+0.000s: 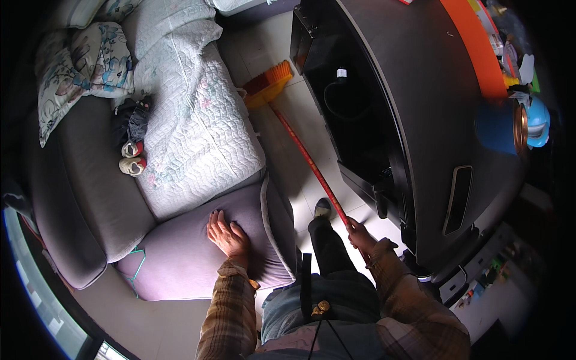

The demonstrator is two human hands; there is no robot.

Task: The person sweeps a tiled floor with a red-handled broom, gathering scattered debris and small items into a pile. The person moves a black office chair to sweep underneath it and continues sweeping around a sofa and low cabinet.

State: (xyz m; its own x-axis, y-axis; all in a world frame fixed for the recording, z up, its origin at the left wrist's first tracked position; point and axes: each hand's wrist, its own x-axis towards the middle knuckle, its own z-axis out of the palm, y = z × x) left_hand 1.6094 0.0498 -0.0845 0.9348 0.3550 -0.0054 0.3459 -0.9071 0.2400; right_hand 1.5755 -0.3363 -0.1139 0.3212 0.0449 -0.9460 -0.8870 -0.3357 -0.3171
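My right hand [361, 237] is closed around the red handle of a broom [310, 162]. The broom's yellow head with orange-red bristles [268, 85] lies farther off on the tiled floor, between the sofa and a dark cabinet. My left hand [229, 236] rests palm down, fingers a little apart, on the purple-grey sofa armrest [189, 265] and holds nothing. The lower end of the handle passes beneath my right forearm, where it is hidden.
A quilted cover [198, 117] lies over the sofa seat, beside small shoes [132, 166] and a floral pillow [99, 63]. A teal hanger [140, 265] hangs at the armrest. The dark cabinet [405, 90] borders the floor strip [292, 135] on the right, carrying a smartphone [458, 200].
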